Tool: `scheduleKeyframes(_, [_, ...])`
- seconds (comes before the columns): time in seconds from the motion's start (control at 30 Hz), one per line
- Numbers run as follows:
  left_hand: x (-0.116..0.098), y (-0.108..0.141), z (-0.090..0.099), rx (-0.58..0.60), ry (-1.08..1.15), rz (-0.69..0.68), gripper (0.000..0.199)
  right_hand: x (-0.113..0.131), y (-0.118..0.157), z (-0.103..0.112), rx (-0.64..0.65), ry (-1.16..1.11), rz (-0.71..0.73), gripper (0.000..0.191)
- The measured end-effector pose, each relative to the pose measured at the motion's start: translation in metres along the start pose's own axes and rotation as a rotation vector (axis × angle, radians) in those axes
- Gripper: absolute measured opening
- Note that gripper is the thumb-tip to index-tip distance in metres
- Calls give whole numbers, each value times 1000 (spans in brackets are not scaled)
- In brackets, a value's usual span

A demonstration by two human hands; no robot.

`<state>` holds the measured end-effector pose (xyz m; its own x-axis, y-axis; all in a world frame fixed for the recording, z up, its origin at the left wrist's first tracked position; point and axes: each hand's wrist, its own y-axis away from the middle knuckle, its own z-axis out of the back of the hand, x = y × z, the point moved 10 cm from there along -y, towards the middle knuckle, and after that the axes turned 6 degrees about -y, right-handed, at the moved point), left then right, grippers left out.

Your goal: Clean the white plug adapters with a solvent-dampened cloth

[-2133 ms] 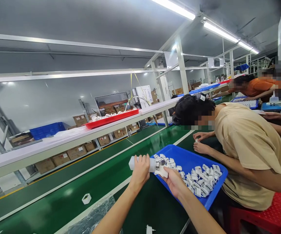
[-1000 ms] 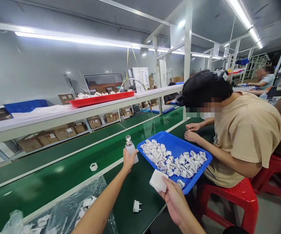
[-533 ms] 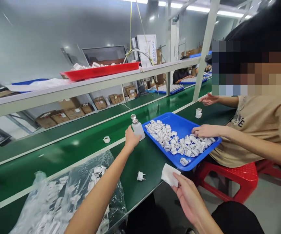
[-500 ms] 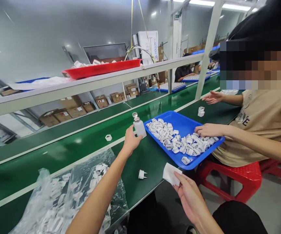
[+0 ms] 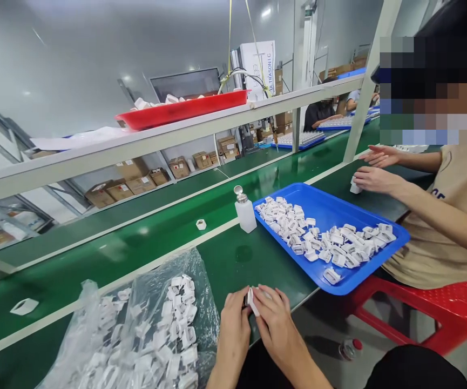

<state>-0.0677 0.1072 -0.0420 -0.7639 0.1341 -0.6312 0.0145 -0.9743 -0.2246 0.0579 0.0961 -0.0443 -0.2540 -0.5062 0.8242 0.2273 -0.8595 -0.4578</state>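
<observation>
My left hand (image 5: 234, 324) and my right hand (image 5: 274, 319) meet at the table's near edge, fingers closed. The white cloth (image 5: 253, 303) shows between them, pinched by my right fingers. My left fingers are curled round a small white plug, mostly hidden by the hands and cloth. Ahead stands an upright white pump bottle (image 5: 246, 215) with its metal lid tipped up, touched by neither hand. To the left lies a clear plastic bag (image 5: 136, 294) full of white plug parts. A blue tray (image 5: 330, 202) with many white plug parts rests to the right.
A co-worker's hands (image 5: 379, 175) hold a white part beyond the tray. White pieces (image 5: 201, 224) lie on the green conveyor belt (image 5: 136, 240). A shelf (image 5: 168, 129) with a red tray (image 5: 184, 111) crosses above. A red stool (image 5: 452, 308) stands at right.
My left hand has let go of the pump bottle and come back to my right hand. The plug that lay on the table is gone from its spot. The co-worker's hand has left the blue tray.
</observation>
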Motion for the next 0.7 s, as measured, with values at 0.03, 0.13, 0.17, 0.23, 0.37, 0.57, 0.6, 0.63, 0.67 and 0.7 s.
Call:
scheduleKeyframes(0.03, [1, -1, 1, -15, -3, -1, 49, 2, 2, -4, 48, 39, 39, 55])
scheduleKeyframes(0.13, [6, 0, 2, -46, -12, -3, 49, 9, 10, -10, 160, 124, 126, 65])
scheduleKeyframes(0.17, [8, 1, 2, -53, -13, -6, 49, 12, 11, -11, 185, 144, 143, 67])
scheduleKeyframes(0.23, [10, 2, 1, -65, -10, -11, 49, 17, 10, -10, 211, 174, 156, 68])
scheduleKeyframes(0.37, [9, 0, 1, -83, 2, -17, 44, 10, -7, 0, 146, 198, 100, 63])
scheduleKeyframes(0.57, [6, 1, 2, -104, -2, -30, 40, -16, -21, 35, -101, 151, -62, 44])
scheduleKeyframes(0.6, [6, 1, 2, -106, -5, -34, 40, -15, -20, 35, -108, 140, -63, 45])
scheduleKeyframes(0.63, [5, 2, 2, -106, -9, -40, 40, -10, -18, 32, -83, 127, -45, 45])
scheduleKeyframes(0.67, [5, 2, 2, -108, -14, -45, 40, -3, -16, 25, -35, 110, -12, 46])
scheduleKeyframes(0.7, [5, 2, 2, -111, -20, -51, 40, 5, -14, 18, 23, 92, 25, 48])
